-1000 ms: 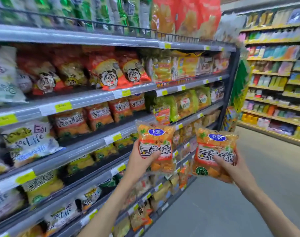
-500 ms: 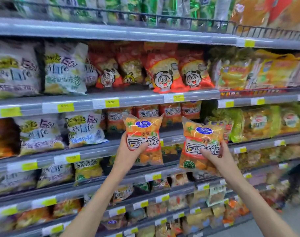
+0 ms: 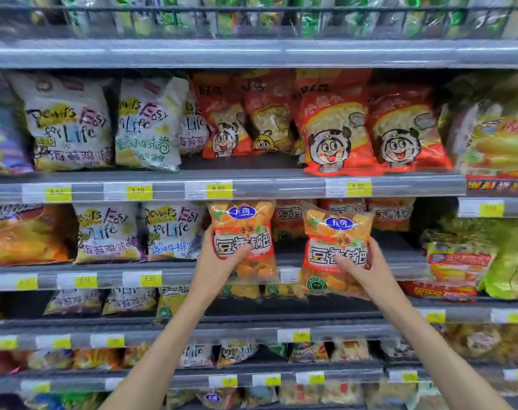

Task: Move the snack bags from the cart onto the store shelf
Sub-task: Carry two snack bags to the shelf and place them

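Both bags have moved from aisle-side to directly before the shelf (image 3: 340,255). Left hand (image 3: 219,261) grips the left snack bag (image 3: 241,232); right hand (image 3: 367,270) grips the right snack bag (image 3: 334,247). Placement is judged imminent.

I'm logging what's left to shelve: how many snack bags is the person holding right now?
2: one orange bag in the left hand, one orange bag in the right hand, both held up before the shelf. The cart is out of view.

left hand (image 3: 215,263) grips orange bag (image 3: 242,232) | right hand (image 3: 367,269) grips 2nd bag (image 3: 336,247) | facing shelf (image 3: 399,255)
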